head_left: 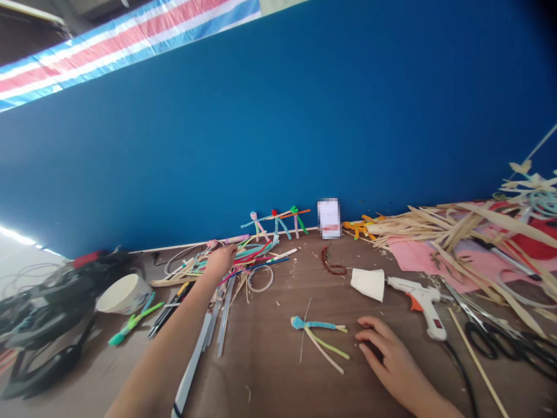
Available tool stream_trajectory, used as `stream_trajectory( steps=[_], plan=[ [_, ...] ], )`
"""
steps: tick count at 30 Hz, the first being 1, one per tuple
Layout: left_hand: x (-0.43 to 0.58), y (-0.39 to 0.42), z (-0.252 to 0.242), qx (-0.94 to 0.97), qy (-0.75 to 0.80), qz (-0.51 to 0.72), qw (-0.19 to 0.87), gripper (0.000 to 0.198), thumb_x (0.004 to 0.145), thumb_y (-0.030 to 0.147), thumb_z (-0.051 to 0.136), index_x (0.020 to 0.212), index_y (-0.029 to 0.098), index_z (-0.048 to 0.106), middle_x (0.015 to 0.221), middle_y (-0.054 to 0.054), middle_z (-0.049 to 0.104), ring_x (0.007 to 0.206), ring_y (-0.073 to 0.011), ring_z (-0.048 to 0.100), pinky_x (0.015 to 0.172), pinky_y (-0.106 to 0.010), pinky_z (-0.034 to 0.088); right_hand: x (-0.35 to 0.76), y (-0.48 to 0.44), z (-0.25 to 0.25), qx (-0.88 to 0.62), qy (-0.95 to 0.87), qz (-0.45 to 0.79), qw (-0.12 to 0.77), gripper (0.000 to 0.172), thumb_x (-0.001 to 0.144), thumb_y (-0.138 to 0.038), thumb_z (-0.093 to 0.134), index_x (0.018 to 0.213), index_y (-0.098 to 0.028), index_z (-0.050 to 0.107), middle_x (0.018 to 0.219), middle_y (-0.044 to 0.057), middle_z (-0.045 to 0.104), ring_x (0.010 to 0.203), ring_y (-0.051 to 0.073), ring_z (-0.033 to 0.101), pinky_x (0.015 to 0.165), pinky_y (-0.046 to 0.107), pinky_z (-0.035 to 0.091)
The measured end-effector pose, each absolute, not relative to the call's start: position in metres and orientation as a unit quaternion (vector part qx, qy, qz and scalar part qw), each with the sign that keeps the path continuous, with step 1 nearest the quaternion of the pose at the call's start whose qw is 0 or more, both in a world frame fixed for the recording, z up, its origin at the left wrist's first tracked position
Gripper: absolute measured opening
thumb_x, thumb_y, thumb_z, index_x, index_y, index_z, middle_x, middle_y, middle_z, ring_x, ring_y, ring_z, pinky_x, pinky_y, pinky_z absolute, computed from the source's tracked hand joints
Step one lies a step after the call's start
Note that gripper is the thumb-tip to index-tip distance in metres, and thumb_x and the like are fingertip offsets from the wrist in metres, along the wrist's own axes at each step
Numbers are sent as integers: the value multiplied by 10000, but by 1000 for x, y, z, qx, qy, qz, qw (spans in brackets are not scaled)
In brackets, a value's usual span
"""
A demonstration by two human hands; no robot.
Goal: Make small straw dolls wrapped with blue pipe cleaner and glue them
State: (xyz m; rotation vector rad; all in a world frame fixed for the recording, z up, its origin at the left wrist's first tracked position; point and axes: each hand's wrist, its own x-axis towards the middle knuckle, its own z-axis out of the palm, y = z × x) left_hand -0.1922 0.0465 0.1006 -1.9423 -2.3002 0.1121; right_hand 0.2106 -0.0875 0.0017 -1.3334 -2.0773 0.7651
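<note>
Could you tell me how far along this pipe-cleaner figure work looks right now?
Done: three figures stand by the wall. In hand: the left hand is at the strip pile, and the right hand rests beside a partly built figure. Left: that flat piece lacks the standing figures' full limbs.

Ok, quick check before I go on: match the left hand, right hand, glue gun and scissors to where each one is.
Things:
1. Left hand
2. Right hand
3. Glue gun
4. Scissors

Places:
A. Beside the blue pipe-cleaner piece
B. Below the dried strips at the right
C. On the heap of coloured strips
D. Next to the white paper

Pairs: 1-C, 2-A, 3-D, 4-B
</note>
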Motion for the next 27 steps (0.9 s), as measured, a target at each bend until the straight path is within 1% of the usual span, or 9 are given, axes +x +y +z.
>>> stream_trajectory(
  steps=[2,4,7,11,14,17,20,24,27],
  plan=[
    [-193,47,99,-633,-770,38,71,305,830,269,295,976,174,546,878,-113,636,805,-220,591,669,-284,418,211,-88,1,-495,-774,284,275,195,805,-273,397,844,-203,573,1090,99,478,1022,223,460,883,383,379],
    [-192,48,96,-629,-773,41,69,299,825,263,302,975,168,543,859,-122,637,783,-232,598,650,-297,425,211,-88,1,-494,-776,279,275,195,806,-271,396,848,-202,574,1089,99,477,1022,219,460,883,378,378],
    [-190,50,91,-635,-769,47,53,271,801,267,355,976,185,546,830,-101,649,776,-225,604,647,-285,430,210,-88,2,-495,-778,271,277,192,805,-268,400,845,-201,575,1084,100,479,1017,214,466,878,365,384],
    [-184,54,85,-635,-770,44,40,296,817,263,328,1018,195,535,846,-87,655,786,-201,606,660,-266,434,210,-88,4,-497,-775,269,284,182,797,-259,408,829,-206,580,1075,92,491,1009,211,476,870,357,393],
    [-182,58,82,-640,-767,42,33,281,803,230,363,1003,205,558,907,-81,647,836,-190,594,702,-257,432,209,-88,5,-496,-775,271,283,184,798,-258,405,828,-204,579,1077,93,490,1011,212,473,874,362,389],
    [-181,62,81,-643,-765,37,32,292,782,229,414,1037,193,553,1060,-95,585,919,-184,562,754,-246,422,209,-88,5,-496,-776,272,277,187,802,-258,398,834,-204,574,1082,96,482,1015,211,468,878,363,384],
    [-180,66,80,-640,-767,40,28,290,763,250,450,1016,188,577,1122,-109,539,923,-199,561,747,-261,430,209,-88,5,-496,-778,270,278,187,804,-248,393,828,-205,574,1079,94,480,1017,204,470,879,349,384],
    [-179,69,80,-637,-769,40,29,228,756,241,441,875,191,629,963,-95,618,862,-210,585,699,-265,441,209,-88,4,-498,-776,265,283,177,798,-238,404,819,-202,577,1070,90,485,1006,200,478,871,337,390],
    [-181,69,84,-630,-775,27,43,252,783,246,385,870,191,615,858,-88,649,803,-209,600,663,-265,440,210,-88,4,-498,-776,266,282,183,802,-236,398,825,-204,576,1072,89,486,1003,198,481,872,337,388]
  ],
)
